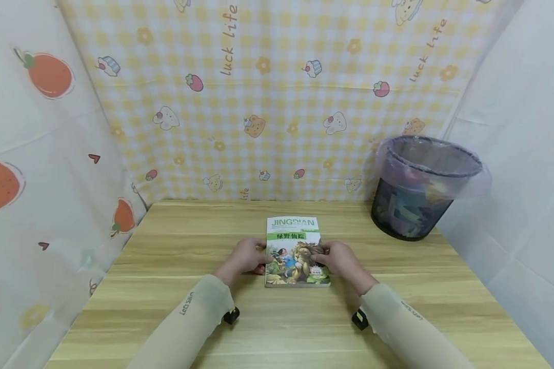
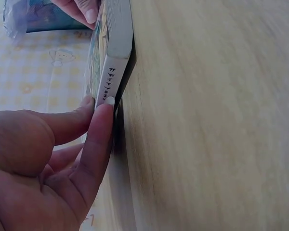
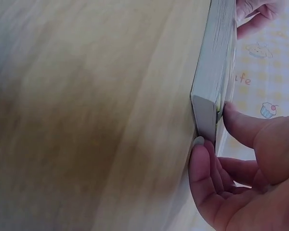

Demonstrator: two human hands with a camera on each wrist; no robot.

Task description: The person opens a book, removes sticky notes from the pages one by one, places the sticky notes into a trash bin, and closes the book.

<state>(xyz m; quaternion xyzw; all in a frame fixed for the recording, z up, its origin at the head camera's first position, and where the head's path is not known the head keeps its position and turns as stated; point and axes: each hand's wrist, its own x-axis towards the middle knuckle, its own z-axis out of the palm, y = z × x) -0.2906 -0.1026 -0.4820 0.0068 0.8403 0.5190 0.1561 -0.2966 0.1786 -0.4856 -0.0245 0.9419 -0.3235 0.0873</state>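
A thick paperback book [image 1: 288, 237] lies cover up at the middle of the table, with green lettering and a painted lion and child on its front. My left hand [image 1: 245, 256] grips the left side, thumb on the cover and fingers against the spine [image 2: 109, 79]. On the opposite side my right hand [image 1: 343, 259] holds the book the same way, its thumb on the cover. In the right wrist view, the fingertips [image 3: 199, 142] of that hand sit low against the book's side edge.
A dark bin [image 1: 408, 210] with a pale purple plastic liner stands at the table's back right. Behind the wood-grain table [image 1: 189, 225] hangs a yellow checked curtain [image 1: 277, 143]. White cloth [image 1: 526, 154] hangs at the right side, and fruit-printed cloth [image 1: 51, 138] at the left.
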